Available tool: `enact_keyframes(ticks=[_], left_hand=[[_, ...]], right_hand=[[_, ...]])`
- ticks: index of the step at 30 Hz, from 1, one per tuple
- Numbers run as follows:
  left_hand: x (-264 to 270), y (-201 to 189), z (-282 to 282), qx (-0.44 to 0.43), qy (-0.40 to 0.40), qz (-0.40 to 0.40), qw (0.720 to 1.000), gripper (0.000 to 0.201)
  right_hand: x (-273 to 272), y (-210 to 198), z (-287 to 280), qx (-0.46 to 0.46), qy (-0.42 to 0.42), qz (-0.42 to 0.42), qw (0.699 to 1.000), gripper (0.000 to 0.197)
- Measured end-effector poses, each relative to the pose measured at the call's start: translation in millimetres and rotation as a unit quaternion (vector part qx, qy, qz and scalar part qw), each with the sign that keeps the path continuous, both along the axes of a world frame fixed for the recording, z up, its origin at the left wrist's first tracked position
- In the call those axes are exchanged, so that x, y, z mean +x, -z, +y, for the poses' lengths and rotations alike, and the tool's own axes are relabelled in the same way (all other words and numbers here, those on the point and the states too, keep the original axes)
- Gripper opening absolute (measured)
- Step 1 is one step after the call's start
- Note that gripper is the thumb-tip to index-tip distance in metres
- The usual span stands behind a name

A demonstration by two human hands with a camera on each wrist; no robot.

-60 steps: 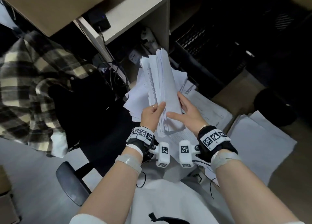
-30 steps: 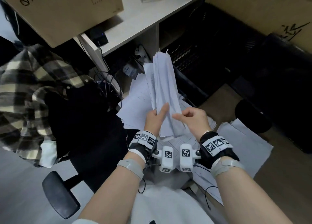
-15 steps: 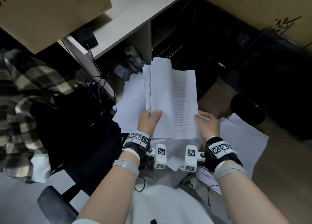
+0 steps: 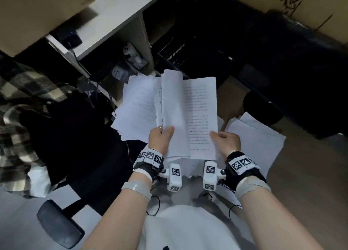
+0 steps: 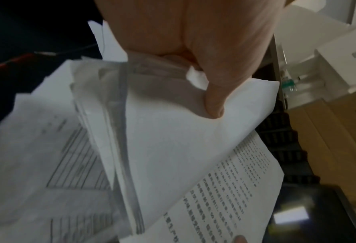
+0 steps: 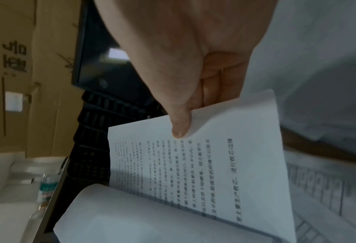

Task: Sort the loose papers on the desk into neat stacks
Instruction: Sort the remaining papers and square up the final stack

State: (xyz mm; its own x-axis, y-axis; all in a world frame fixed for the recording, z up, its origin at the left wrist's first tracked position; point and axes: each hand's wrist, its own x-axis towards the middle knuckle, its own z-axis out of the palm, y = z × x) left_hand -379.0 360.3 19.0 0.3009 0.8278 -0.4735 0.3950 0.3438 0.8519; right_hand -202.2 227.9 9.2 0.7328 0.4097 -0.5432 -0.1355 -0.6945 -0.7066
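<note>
Head view, centre of frame: bundle of papers (image 4: 174,110) held upright above the lap, gripped near its lower edge by the left hand (image 4: 160,138), thumb laid across the front sheet and fingers curled behind. To its right, a single printed sheet (image 4: 202,118) fanned open from the bundle, pinched at its lower right edge by the right hand (image 4: 227,139) between thumb and fingers; right wrist view confirms the thumb pressed on the printed face, fingers behind. Behind the bundle, centre left, a loose spread of papers (image 4: 137,106) lying fanned and uneven; at the right edge, a flatter pile of sheets (image 4: 258,136) lying low beside the right wrist. Upper left: desk (image 4: 120,10) with a cardboard box (image 4: 37,10) on it; lower left: chair base (image 4: 58,223). Likely handling: light, thin, limp paper, bending under its own weight when held by one edge, as the curl of the front sheet suggests; smooth faces prone to sliding against one another, so a loosely held bundle may splay or shed sheets. Best hold, by judgement: firm pinch across the whole thickness near the bottom edge for the bundle; light two-sided pinch at a lower corner for a single sheet, avoiding creases. Separated sheet apparently being checked for sorting to a pile.
</note>
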Motion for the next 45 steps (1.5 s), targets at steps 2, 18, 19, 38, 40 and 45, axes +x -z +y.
enact_keyframes(ticks=[2,18,19,38,40,45], left_hand=[[22,-1,-22,0.002,0.021,0.010,1.000,0.047],[112,37,-125,0.012,0.137,0.092,0.986,0.061],[110,36,-123,0.013,0.135,0.095,0.986,0.063],[-73,-17,58,0.102,-0.095,0.240,0.961,0.041],[-91,-19,86,0.111,-0.103,0.212,0.966,0.039],[-132,-6,139,0.076,-0.090,0.175,0.978,0.041]], right_hand=[[16,8,-29,-0.006,0.021,0.003,1.000,0.034],[77,67,-185,-0.006,0.199,0.100,0.975,0.027],[77,67,-181,-0.005,0.189,0.102,0.977,0.027],[-51,45,54,-0.038,-0.023,0.059,0.997,0.022],[-68,46,85,-0.034,-0.023,0.068,0.997,0.022],[-111,67,169,0.012,-0.002,0.123,0.992,0.012]])
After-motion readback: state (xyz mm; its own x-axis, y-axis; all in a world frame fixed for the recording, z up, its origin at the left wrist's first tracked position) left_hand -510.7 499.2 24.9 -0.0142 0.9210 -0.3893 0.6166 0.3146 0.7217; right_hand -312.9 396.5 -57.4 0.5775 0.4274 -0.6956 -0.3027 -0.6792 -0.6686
